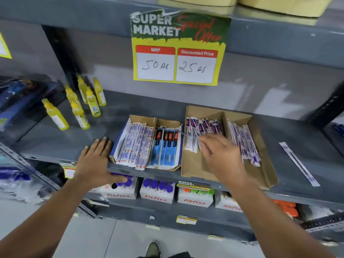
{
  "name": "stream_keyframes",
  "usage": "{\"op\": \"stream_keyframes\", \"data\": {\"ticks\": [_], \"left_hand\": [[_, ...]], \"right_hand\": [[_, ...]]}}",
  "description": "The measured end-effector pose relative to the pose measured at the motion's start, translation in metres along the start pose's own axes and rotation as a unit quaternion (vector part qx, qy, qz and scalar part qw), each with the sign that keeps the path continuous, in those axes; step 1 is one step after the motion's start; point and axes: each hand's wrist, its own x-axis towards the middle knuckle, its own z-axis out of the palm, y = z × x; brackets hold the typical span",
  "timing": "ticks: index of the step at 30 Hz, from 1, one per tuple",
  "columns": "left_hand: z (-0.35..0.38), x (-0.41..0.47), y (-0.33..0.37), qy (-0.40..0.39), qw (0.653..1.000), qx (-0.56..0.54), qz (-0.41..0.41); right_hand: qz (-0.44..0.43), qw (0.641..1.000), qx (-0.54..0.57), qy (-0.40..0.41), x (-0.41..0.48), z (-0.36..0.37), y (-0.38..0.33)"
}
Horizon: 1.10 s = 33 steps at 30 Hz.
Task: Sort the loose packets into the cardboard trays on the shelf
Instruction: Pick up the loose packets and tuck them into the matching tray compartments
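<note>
Two cardboard trays stand on the grey shelf. The left tray holds white-and-purple packets on its left and blue-and-black packets on its right. The larger right tray holds white-and-purple packets in two compartments. My right hand hovers over the right tray's left compartment, its fingertips pinched on a thin packet there. My left hand lies flat on the shelf edge, just left of the left tray, holding nothing. One loose long white packet lies on the shelf to the right of the trays.
Several yellow bottles stand at the shelf's back left. A price sign hangs from the shelf above. White Fitfizz boxes with coloured caps fill the shelf below. Dark blue packages lie at far left.
</note>
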Motion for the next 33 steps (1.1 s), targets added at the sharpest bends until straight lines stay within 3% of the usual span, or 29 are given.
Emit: {"op": "stream_keyframes", "data": {"ticks": [4,8,11,13,16,18,24,30,33], "left_hand": [[0.000,0.000,0.000,0.000,1.000,0.004,-0.002],[0.001,0.001,0.001,0.004,1.000,0.001,-0.005],[0.002,0.001,0.000,0.007,1.000,-0.001,-0.003],[0.003,0.002,0.000,0.008,1.000,-0.003,-0.002],[0.004,0.003,-0.001,0.008,1.000,-0.008,-0.003],[0.005,0.003,-0.001,0.006,1.000,-0.011,-0.003],[0.003,0.003,-0.001,0.002,1.000,-0.009,-0.002],[0.002,0.003,0.002,-0.001,1.000,-0.013,-0.004],[0.001,0.003,0.004,-0.006,1.000,0.002,0.000]], "right_hand": [[-0.040,0.998,0.000,-0.042,-0.006,0.021,-0.016],[0.060,0.989,0.078,-0.115,-0.021,0.040,-0.018],[-0.011,0.982,0.037,-0.183,-0.027,0.048,-0.020],[0.019,0.979,0.047,-0.196,-0.027,0.051,-0.023],[0.073,0.979,0.041,-0.185,-0.025,0.049,-0.028],[0.040,0.976,0.034,-0.213,-0.023,0.050,-0.033],[-0.017,0.981,-0.037,-0.192,-0.022,0.051,-0.041],[-0.033,0.933,-0.186,-0.305,-0.012,0.063,-0.061],[-0.002,0.938,-0.121,-0.324,-0.010,0.063,-0.057]]}}
